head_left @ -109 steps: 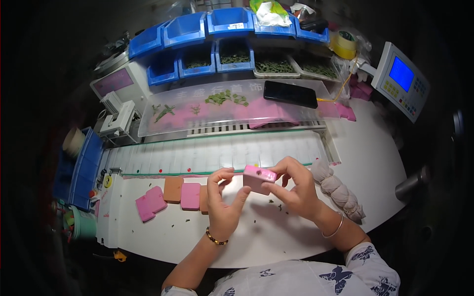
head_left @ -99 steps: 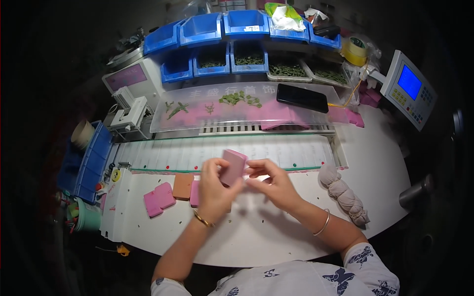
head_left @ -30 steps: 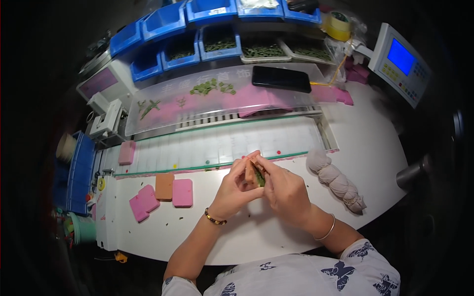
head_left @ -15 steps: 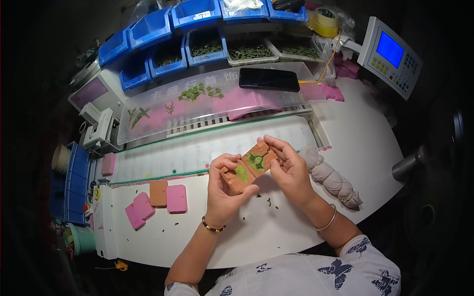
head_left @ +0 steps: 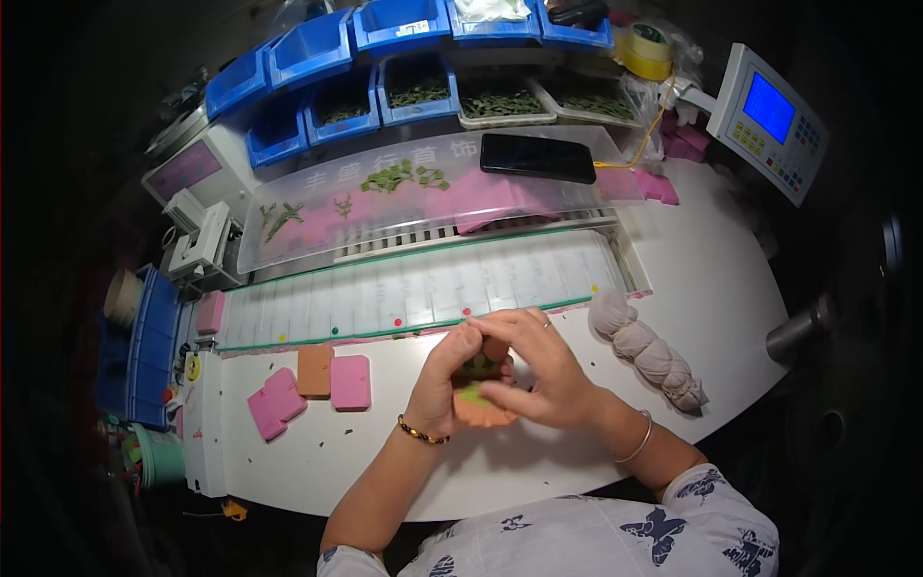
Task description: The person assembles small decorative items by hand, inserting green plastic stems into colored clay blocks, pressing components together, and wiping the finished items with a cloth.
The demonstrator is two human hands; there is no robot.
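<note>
Both my hands are cupped round an orange-brown rubber mold (head_left: pixel 484 413) over the front of the white table. Green shows on its inner face, and a dark green shape sits deeper between the hands, mostly hidden by fingers. My left hand (head_left: pixel 440 383) grips the mold's left side. My right hand (head_left: pixel 550 373) wraps over its right side, with the thumb lying across the lower part. To the left lie a brown mold block (head_left: pixel 314 372) and several pink mold blocks (head_left: pixel 350 383).
A long glass-topped strip (head_left: pixel 433 288) crosses the table behind my hands. Beyond it a phone (head_left: pixel 538 158) lies on a clear plastic cover (head_left: pixel 317 207) with green pieces. Blue bins (head_left: pixel 312 48) line the back. A twisted cloth bundle (head_left: pixel 642 351) is at the right, near a control panel (head_left: pixel 769 120).
The mold was spread flat with its branching green piece in sight. Now it is bent between my hands, lower and closer to me, and my right hand has come over it.
</note>
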